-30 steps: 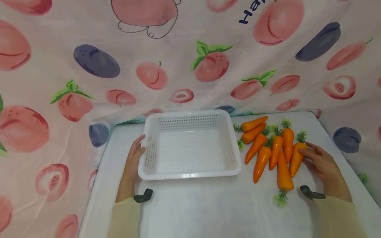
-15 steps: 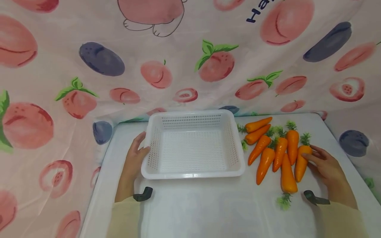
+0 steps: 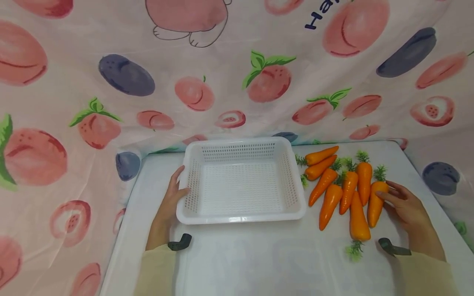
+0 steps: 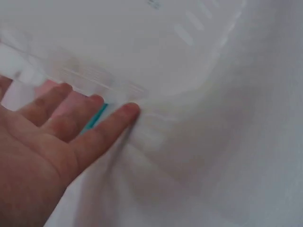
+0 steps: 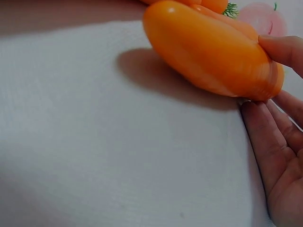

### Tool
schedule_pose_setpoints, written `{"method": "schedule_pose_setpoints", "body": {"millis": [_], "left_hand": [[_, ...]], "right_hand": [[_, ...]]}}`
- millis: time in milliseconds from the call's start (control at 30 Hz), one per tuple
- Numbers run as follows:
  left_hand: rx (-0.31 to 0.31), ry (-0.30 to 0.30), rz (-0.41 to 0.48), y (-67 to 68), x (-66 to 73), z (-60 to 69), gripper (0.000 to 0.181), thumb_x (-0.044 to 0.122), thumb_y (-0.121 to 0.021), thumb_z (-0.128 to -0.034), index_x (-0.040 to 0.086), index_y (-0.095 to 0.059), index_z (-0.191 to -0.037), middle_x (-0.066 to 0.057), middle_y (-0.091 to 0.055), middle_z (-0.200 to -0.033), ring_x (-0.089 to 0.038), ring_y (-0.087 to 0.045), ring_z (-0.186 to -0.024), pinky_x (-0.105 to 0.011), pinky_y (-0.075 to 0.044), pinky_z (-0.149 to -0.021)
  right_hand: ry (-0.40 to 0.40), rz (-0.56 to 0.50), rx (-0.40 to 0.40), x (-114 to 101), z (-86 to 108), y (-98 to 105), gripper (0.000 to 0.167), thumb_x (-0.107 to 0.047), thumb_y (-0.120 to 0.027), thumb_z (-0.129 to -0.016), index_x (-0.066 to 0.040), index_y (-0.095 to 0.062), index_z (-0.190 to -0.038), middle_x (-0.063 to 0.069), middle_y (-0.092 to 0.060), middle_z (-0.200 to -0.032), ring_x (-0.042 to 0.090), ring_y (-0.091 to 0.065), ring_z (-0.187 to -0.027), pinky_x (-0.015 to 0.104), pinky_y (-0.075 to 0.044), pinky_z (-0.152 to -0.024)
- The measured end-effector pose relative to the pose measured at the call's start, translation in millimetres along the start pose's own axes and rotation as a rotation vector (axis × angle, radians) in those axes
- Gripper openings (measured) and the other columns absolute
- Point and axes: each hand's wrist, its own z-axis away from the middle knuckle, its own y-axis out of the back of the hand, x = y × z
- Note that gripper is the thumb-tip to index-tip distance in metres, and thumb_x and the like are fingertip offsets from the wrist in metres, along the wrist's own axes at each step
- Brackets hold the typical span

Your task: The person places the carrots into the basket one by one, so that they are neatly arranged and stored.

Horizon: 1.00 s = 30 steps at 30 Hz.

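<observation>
A white perforated plastic basket (image 3: 240, 185) stands in the middle of the white table in the head view, with nothing in it. At its left rim is my left hand (image 3: 170, 205), thumb over the edge and fingers along the outside. In the left wrist view, my fingertips (image 4: 129, 109) touch the basket's outer wall (image 4: 109, 28). My right hand (image 3: 409, 209) holds the rightmost orange carrot (image 3: 377, 205) near its leafy top, thumb on one side and fingers on the other. The right wrist view shows this carrot (image 5: 203, 52) close up, with its shadow beneath.
Several more carrots (image 3: 331, 205) with green tops lie in a loose group between basket and right hand. One carrot (image 3: 358, 222) points its leaves toward me. Behind the table (image 3: 259, 259) hangs a fruit-printed cloth (image 3: 222, 57).
The head view has shifted slightly, so everything appears a little farther right. My left thumb reaches further over the basket's rim. The right hand remains at the same carrot.
</observation>
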Motion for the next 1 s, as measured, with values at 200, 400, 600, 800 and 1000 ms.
{"method": "schedule_pose_setpoints", "body": {"millis": [200,400,600,800,1000], "left_hand": [[-0.069,-0.052,0.114,6.6,-12.0,-0.6,0.066,0.015,-0.039,-0.1032,0.038,-0.017,-0.162,-0.005,-0.022,-0.168,-0.020,-0.046,-0.136,-0.029,-0.054,-0.095],[-0.119,-0.069,0.173,6.7,-15.3,-4.3,0.067,0.018,-0.044,-0.1038,0.038,-0.019,-0.162,-0.007,-0.026,-0.166,-0.020,-0.051,-0.129,-0.031,-0.056,-0.093],[-0.123,-0.080,0.194,6.6,-16.9,-6.3,0.067,0.013,-0.044,-0.1047,0.036,-0.019,-0.162,-0.007,-0.024,-0.167,-0.017,-0.053,-0.132,-0.030,-0.056,-0.096],[-0.095,-0.098,0.191,9.3,-19.2,-4.5,0.066,0.012,-0.044,-0.1041,0.033,-0.021,-0.162,-0.010,-0.029,-0.164,-0.017,-0.054,-0.129,-0.030,-0.057,-0.093],[-0.060,-0.106,0.212,14.5,-23.1,-4.9,0.066,0.007,-0.044,-0.1032,0.032,-0.024,-0.161,-0.008,-0.033,-0.164,-0.017,-0.053,-0.133,-0.031,-0.057,-0.096]], "right_hand": [[0.013,-0.041,-0.013,2,2.1,1,0.107,-0.047,-0.090,-0.071,-0.037,-0.031,-0.160,0.003,-0.039,-0.151,0.007,-0.047,-0.108,0.010,-0.054,-0.063],[0.013,-0.048,0.003,4,3.0,7,0.106,-0.047,-0.090,-0.073,-0.036,-0.031,-0.160,-0.006,-0.048,-0.133,0.001,-0.048,-0.094,0.011,-0.054,-0.063],[0.025,-0.035,0.014,7,3.0,10,0.103,-0.047,-0.087,-0.075,-0.038,-0.031,-0.160,-0.003,-0.048,-0.139,-0.001,-0.050,-0.093,0.011,-0.054,-0.062],[0.106,-0.192,-0.007,12,7.0,8,0.091,-0.029,-0.086,-0.082,-0.036,-0.036,-0.158,-0.021,-0.051,-0.113,-0.006,-0.058,-0.084,0.013,-0.055,-0.061],[0.101,-0.322,-0.019,4,13.3,5,0.087,-0.022,-0.083,-0.085,-0.036,-0.037,-0.158,-0.020,-0.051,-0.118,-0.002,-0.064,-0.082,0.022,-0.060,-0.063]]}}
